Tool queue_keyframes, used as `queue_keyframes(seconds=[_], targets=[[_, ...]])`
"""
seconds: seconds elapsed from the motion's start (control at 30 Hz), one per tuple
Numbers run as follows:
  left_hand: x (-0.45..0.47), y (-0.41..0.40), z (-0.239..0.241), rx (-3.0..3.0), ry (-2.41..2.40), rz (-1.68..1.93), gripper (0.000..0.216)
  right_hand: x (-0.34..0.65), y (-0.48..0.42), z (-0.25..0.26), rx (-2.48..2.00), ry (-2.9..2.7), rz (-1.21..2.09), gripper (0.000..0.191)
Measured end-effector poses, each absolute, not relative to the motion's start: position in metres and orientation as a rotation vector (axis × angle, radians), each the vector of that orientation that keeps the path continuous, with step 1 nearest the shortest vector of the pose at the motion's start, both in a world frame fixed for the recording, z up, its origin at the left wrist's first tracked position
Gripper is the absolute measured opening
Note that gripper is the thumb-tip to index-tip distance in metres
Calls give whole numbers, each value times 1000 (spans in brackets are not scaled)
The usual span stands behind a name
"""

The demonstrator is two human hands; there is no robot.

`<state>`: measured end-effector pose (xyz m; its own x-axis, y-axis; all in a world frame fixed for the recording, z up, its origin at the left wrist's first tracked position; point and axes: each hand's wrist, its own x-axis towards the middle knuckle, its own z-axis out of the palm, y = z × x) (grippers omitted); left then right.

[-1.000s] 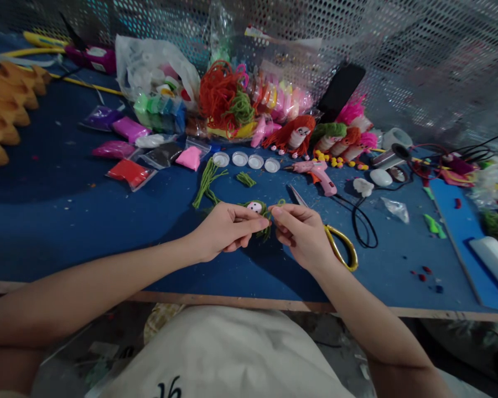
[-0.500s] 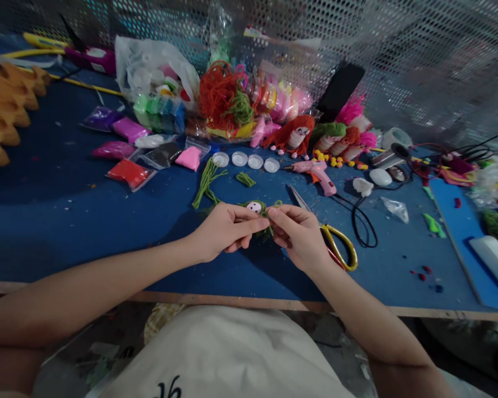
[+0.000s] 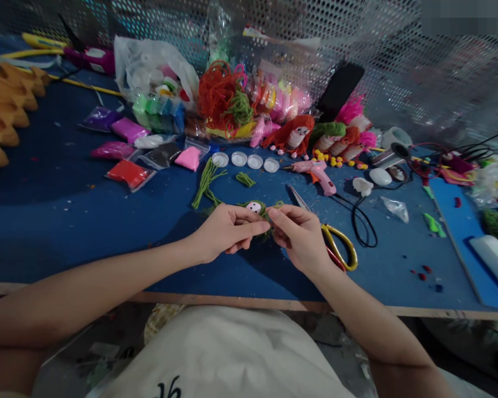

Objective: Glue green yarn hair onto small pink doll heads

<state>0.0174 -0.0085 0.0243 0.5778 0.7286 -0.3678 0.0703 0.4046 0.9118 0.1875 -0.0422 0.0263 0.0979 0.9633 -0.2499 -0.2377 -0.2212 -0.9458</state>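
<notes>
Both hands [image 3: 301, 235] pinch green yarn [image 3: 266, 236] at a small white-faced doll [image 3: 253, 207], scissors [image 3: 345, 237] lying beside the right one

Orange tray [image 3: 2, 113], red packet [image 3: 128, 174], white bag [image 3: 129, 58]

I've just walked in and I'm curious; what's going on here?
A person works with both hands on a small white face with green yarn hair. The left hand holds it; the right hand pinches green yarn beside it. Scissors lie partly hidden by the right hand, a pink glue gun rests beyond, and yarn-haired dolls stand behind.
</notes>
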Motion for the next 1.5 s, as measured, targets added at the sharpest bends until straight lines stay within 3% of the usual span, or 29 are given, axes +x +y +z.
queue_keyframes(seconds=[1.27, 1.5], targets=[[15, -7, 35, 1304, 910, 394, 16, 197, -37, 34, -1199, -787, 1559, 27], [10, -7, 26, 1189, 788, 538, 35, 197, -41, 28, -1109, -940, 1499, 15]])
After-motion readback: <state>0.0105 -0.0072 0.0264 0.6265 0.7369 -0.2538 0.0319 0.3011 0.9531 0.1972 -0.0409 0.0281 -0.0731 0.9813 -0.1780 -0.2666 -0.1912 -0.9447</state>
